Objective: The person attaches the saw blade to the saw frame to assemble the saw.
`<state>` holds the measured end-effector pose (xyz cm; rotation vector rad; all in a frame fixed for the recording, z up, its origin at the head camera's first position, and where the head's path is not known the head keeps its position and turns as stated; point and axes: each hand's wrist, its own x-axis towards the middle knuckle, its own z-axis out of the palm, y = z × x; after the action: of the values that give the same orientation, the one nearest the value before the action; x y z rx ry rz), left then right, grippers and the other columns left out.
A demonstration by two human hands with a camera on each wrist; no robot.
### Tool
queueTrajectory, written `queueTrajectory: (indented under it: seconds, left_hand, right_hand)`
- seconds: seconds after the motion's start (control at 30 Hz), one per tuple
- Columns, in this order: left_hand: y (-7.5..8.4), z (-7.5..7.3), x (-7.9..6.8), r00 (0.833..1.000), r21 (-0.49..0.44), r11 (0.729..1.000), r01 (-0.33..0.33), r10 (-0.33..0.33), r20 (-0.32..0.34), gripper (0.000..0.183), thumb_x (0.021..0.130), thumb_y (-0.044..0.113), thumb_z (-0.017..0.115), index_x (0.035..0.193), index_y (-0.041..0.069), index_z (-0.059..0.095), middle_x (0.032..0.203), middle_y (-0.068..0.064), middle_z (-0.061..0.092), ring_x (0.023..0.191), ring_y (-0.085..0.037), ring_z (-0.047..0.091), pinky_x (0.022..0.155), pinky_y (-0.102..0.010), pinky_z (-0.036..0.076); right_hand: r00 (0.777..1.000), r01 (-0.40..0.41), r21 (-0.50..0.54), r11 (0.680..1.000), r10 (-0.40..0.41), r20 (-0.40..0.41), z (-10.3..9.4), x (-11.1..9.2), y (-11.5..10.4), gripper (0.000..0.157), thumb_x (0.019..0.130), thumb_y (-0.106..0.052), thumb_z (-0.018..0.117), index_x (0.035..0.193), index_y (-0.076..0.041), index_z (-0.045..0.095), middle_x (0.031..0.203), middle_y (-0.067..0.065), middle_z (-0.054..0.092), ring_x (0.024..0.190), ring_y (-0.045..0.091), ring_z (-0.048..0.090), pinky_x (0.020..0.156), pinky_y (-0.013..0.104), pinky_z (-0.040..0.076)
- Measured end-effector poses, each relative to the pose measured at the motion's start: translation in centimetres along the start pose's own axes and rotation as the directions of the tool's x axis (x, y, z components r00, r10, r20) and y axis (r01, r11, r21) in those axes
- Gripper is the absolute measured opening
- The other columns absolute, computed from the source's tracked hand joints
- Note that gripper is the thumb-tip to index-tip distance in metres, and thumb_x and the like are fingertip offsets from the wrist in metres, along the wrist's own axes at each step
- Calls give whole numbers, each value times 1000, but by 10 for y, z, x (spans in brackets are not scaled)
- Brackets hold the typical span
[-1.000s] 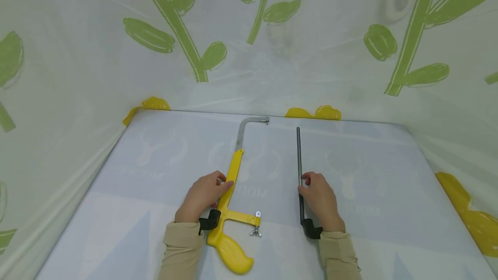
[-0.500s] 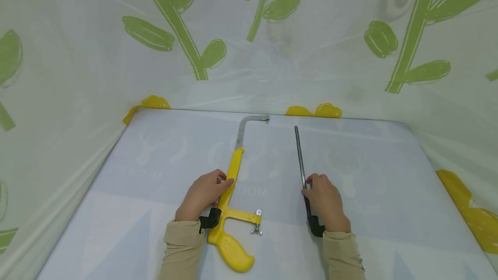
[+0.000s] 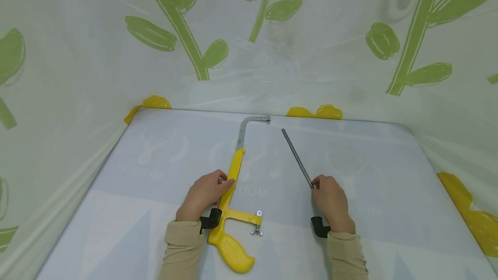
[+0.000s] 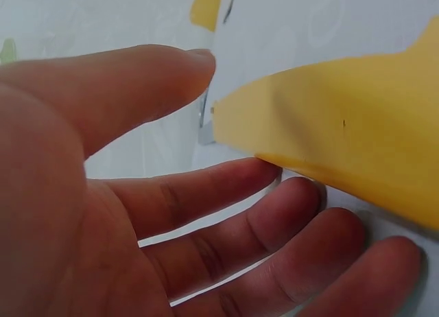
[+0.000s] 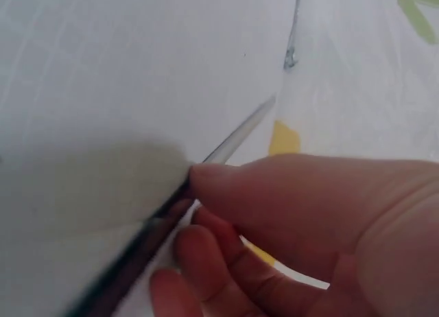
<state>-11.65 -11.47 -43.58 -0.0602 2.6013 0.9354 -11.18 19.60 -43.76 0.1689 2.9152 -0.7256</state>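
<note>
A yellow hacksaw frame lies on the covered table, handle toward me, its bent metal arm at the far end. My left hand rests beside it. In the left wrist view the thumb stands away from the frame, and the loosely bent fingers lie along its lower edge; the index fingertip seems to touch it. My right hand pinches a thin dark hacksaw blade between thumb and fingers. The blade slants away to the far left; its near end is hidden by the hand in the head view.
A wing nut sits on the frame's short side arm. A pale patterned cloth covers the tabletop. A white curtain with green leaves rises behind the far edge. Black wrist mounts sit at both wrists.
The blade's far end has swung left, toward the saw frame. My right hand has shifted slightly right. The left hand and the hacksaw frame have stayed in place.
</note>
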Motion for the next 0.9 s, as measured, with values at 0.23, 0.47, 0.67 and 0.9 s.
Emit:
queueTrajectory:
  seconds: [0.23, 0.47, 0.67, 0.9]
  left_hand:
    - [2, 0, 0, 1000, 2, 1000, -12, 12, -4, 42, 84, 38, 59, 112, 9, 52, 77, -2, 53, 49, -16, 48, 52, -27, 39]
    - [4, 1, -1, 1000, -9, 1000, -25, 25, -6, 41, 81, 31, 64, 112, 8, 51, 72, -2, 52, 47, -17, 48, 50, -27, 39]
    - [3, 3, 0, 1000, -1, 1000, -28, 28, -3, 41, 80, 29, 66, 112, 8, 50, 73, -2, 51, 47, -17, 48, 49, -28, 39]
    - [4, 3, 1, 1000, 4, 1000, -16, 16, -1, 41, 80, 28, 66, 112, 9, 49, 74, -2, 51, 48, -18, 48, 49, -28, 39]
  right_hand:
    - [999, -8, 44, 999, 6, 33, 1, 5, 5, 20, 79, -4, 52, 97, -2, 60, 88, 8, 54, 74, 21, 49, 63, 35, 40]
    - [1000, 0, 9, 1000, 0, 31, 2, 5, 5, 20, 77, -3, 53, 96, -7, 58, 84, 4, 56, 70, 19, 49, 58, 32, 39]
    - [999, 18, -4, 1000, -18, 52, 0, 2, 5, 18, 78, -5, 54, 95, -7, 60, 81, 2, 57, 67, 17, 49, 56, 32, 39]
    - [997, 68, -15, 998, -67, 41, -1, 1, 4, 12, 80, -8, 60, 92, -7, 62, 82, 2, 59, 69, 17, 51, 59, 33, 41]
